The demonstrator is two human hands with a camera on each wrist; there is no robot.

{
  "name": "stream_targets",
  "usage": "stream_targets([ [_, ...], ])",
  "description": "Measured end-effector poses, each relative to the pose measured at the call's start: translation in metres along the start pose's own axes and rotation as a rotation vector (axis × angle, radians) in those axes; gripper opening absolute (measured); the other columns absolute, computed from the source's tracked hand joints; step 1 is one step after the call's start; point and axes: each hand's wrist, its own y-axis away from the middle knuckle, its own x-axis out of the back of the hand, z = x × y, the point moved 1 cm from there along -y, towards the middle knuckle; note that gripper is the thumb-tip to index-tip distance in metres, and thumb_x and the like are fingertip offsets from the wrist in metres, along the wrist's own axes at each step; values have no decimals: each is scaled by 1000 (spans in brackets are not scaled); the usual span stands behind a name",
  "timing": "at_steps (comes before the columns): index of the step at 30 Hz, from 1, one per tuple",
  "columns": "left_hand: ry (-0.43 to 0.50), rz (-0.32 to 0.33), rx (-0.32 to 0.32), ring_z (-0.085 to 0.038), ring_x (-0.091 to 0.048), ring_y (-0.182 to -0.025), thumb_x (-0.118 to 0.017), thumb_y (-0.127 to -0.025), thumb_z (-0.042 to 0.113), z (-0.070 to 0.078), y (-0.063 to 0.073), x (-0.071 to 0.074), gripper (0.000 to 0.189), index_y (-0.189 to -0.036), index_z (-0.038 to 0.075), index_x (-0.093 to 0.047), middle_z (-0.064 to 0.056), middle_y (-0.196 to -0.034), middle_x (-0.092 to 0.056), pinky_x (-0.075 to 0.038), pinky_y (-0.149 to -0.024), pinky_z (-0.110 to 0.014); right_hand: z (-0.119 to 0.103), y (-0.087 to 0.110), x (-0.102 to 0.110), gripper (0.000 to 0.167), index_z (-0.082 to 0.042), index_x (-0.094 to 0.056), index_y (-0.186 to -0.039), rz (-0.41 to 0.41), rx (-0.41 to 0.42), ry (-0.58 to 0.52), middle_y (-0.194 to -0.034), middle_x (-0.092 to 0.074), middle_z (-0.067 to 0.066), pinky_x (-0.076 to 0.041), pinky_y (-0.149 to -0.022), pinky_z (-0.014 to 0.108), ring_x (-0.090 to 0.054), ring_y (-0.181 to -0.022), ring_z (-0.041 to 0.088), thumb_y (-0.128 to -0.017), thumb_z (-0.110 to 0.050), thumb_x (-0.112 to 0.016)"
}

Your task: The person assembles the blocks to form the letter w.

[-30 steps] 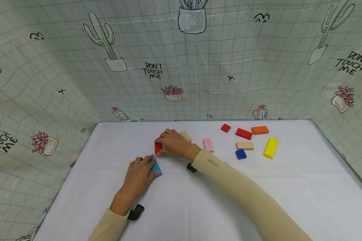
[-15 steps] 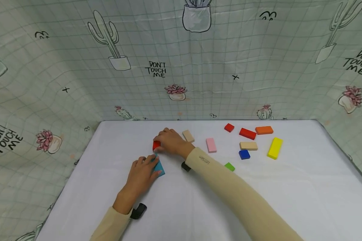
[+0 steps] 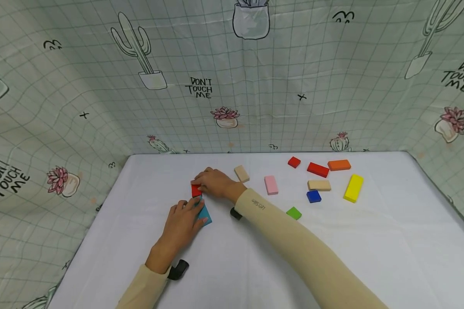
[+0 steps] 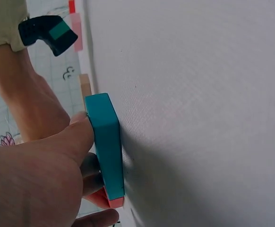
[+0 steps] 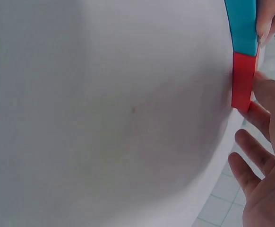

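My left hand (image 3: pixel 179 225) holds a teal block (image 3: pixel 205 216) on the white table, thumb on one side and fingers along the other. Just beyond it, my right hand (image 3: pixel 215 182) pinches a small red block (image 3: pixel 195 190) between thumb and fingers. In the right wrist view the red block (image 5: pixel 243 80) sits end to end against the teal block (image 5: pixel 244 29), their faces nearly in line. The left wrist view shows the teal block (image 4: pixel 108 149) lying on the cloth, with only a corner of the red block (image 4: pixel 116 202) past its far end.
A beige block (image 3: pixel 241 174) lies right beside my right hand, with a pink block (image 3: pixel 271 185) further right. A green block (image 3: pixel 294 213) is close to my right sleeve. Blue (image 3: pixel 314 196), yellow (image 3: pixel 353 188), orange (image 3: pixel 339 165) and other blocks lie at the right.
My right hand has shifted slightly left with the red block, which now shows more of its top beside the teal block's end. My left hand stays on the teal block.
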Motion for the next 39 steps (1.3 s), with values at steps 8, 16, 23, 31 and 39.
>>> stream_targets([
  [8, -7, 4, -5, -42, -55, -126, -76, -99, 28, -1, -1, -1, 53, -143, 1, -65, -15, -149, -59, -46, -105, -61, -1, -3, -4, 41, -15, -60, -151, -36, -5, -73, -160, -53, 3, -39, -122, 41, -47, -148, 28, -110, -16, -57],
  [16, 20, 1, -1, -43, -54, -127, -75, -100, 28, 0, 2, -1, 53, -143, 0, -64, -16, -151, -59, -45, -105, -61, -9, -4, -6, 42, -17, -58, -153, -41, -15, -48, -162, -50, 1, -40, -122, 40, -47, -147, 28, -111, -19, -55],
  [23, 20, 3, -4, -43, -54, -127, -75, -100, 27, -1, 2, -2, 53, -143, 0, -64, -16, -150, -59, -44, -107, -61, -14, 2, -4, 45, -19, -52, -158, -60, -29, -33, -169, -40, 4, -39, -123, 40, -42, -152, 29, -113, -20, -51],
  [31, -23, 16, -25, -41, -55, -126, -78, -98, 24, 0, 1, 1, 49, -140, 2, -67, -15, -146, -62, -45, -107, -61, -11, 25, 9, 47, -17, -51, -158, 0, 15, 32, -168, -42, 7, -40, -121, 44, -45, -150, 31, -112, -21, -55],
  [39, -23, 64, -42, -41, -56, -124, -79, -97, 21, 0, -2, -1, 44, -134, 0, -70, -17, -138, -63, -45, -106, -60, 0, 67, 25, 47, -14, -55, -155, 58, 5, 58, -162, -50, 9, -42, -120, 46, -50, -145, 32, -109, -20, -62],
])
